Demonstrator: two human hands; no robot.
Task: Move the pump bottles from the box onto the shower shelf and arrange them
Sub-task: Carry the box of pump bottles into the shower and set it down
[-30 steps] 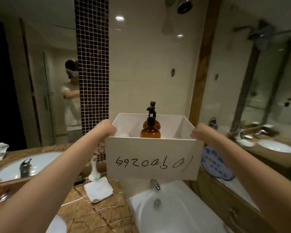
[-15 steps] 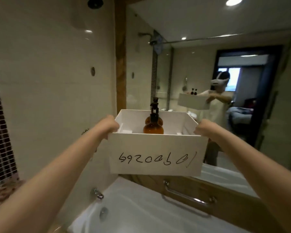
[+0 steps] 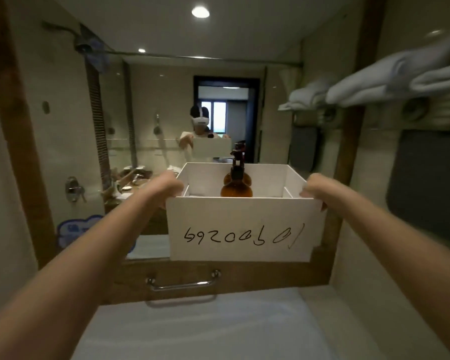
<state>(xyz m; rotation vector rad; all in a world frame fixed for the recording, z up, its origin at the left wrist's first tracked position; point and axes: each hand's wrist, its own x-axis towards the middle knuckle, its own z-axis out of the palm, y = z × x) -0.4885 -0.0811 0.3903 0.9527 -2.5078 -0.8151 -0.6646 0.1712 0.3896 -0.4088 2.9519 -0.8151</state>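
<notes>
I hold a white cardboard box (image 3: 240, 229) up in front of me, with black handwritten digits on its near face. My left hand (image 3: 170, 186) grips its left top edge and my right hand (image 3: 312, 187) grips its right top edge. Amber pump bottles (image 3: 236, 187) with dark pump heads stand upright inside the box, one behind the other; only their upper parts show above the box wall. No shower shelf can be picked out with certainty.
A wood-framed mirror (image 3: 151, 100) faces me, showing a person holding the box. Below is a white bathtub (image 3: 205, 331) with a chrome grab bar (image 3: 182, 283). A rack with folded white towels (image 3: 390, 79) hangs at upper right. A tap fitting (image 3: 74, 189) sits on the left wall.
My view has swung right, from the sink counter and mosaic column to the mirror over the tub and the towel rack. Both hands have kept their grip on the box.
</notes>
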